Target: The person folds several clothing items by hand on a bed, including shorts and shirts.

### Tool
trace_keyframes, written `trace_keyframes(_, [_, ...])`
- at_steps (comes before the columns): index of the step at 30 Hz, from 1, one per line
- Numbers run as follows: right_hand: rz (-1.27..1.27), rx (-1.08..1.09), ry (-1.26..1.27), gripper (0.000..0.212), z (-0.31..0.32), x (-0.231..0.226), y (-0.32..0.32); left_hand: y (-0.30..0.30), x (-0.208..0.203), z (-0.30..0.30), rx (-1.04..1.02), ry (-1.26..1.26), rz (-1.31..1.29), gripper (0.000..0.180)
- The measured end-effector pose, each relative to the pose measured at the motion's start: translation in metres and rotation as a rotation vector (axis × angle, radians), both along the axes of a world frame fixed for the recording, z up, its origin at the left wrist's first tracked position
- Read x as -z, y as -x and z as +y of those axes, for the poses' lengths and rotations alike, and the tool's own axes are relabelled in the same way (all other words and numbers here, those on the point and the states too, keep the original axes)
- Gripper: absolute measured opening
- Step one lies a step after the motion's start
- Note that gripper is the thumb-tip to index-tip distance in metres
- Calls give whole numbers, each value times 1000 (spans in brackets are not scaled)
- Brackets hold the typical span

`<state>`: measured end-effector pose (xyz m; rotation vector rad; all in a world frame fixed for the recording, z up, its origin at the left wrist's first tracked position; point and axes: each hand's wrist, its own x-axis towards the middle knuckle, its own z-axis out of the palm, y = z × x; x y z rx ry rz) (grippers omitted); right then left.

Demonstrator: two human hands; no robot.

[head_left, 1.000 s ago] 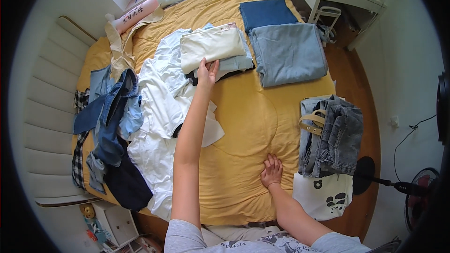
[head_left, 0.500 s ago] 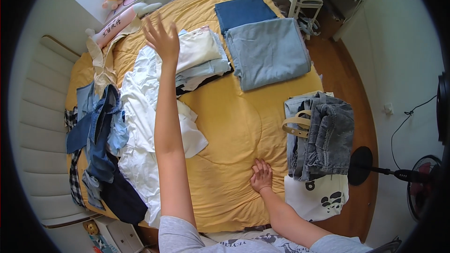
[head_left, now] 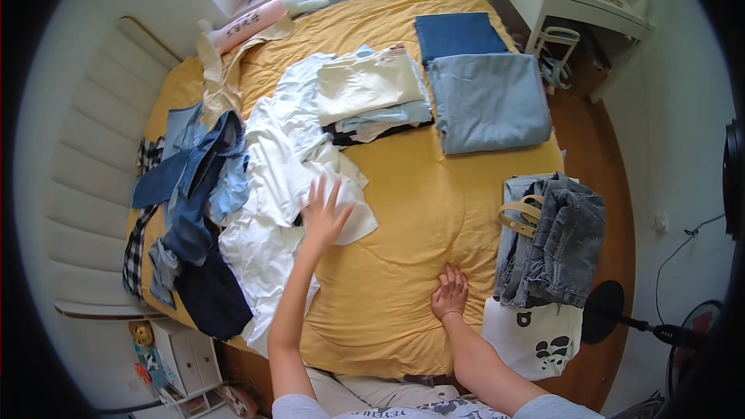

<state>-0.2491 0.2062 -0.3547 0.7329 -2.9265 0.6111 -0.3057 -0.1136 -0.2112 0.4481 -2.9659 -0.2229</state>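
My left hand (head_left: 324, 217), fingers spread, is over the near right part of a rumpled heap of white clothes (head_left: 268, 163); whether it touches the cloth I cannot tell. Nothing is in it. My right hand (head_left: 449, 293) lies flat on the yellow bedsheet (head_left: 419, 209), its fingers stretched out. Beyond my left hand sits a stack of folded tops, a cream one (head_left: 369, 87) uppermost. Folded light blue jeans (head_left: 489, 101) and a dark blue folded piece (head_left: 459, 36) lie at the far right. Folded grey jeans (head_left: 570, 240) and a tan belt (head_left: 521, 216) are right of my right hand.
Loose denim (head_left: 190, 209) and a black garment (head_left: 209, 295) pile up at the left by the padded headboard (head_left: 85, 202). A long pink plush (head_left: 248, 27) lies at the far left. A white cloth with black prints (head_left: 535, 337) and a fan (head_left: 691, 341) are at the right.
My left hand has come back toward me from beside the folded tops to the near part of the white heap. My right hand stays on the sheet. The view has shifted somewhat.
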Motion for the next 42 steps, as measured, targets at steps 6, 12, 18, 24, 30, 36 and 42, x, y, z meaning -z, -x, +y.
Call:
trace_keyframes(6, [-6,-63,-5,43,-12,-7,-7,-303,74,15,-750,-139,33,67])
trace_keyframes(12, [85,4,-38,42,-5,-8,-1,-314,83,71,-723,-193,115,54])
trace_keyframes(18, [190,-28,-21,39,-17,-13,-5,-294,86,46,-930,-105,180,47])
trace_keyframes(24, [285,7,1,38,-11,-17,3,-263,66,-8,-749,-353,417,52])
trace_keyframes(30, [267,-22,30,38,-12,-15,-12,-240,102,-18,-809,-170,233,31])
trace_keyframes(36, [274,-21,72,36,-7,-12,-11,-258,124,-6,-697,-203,550,29])
trace_keyframes(42, [287,-12,46,35,-2,-12,0,-327,127,71,-539,-602,474,27])
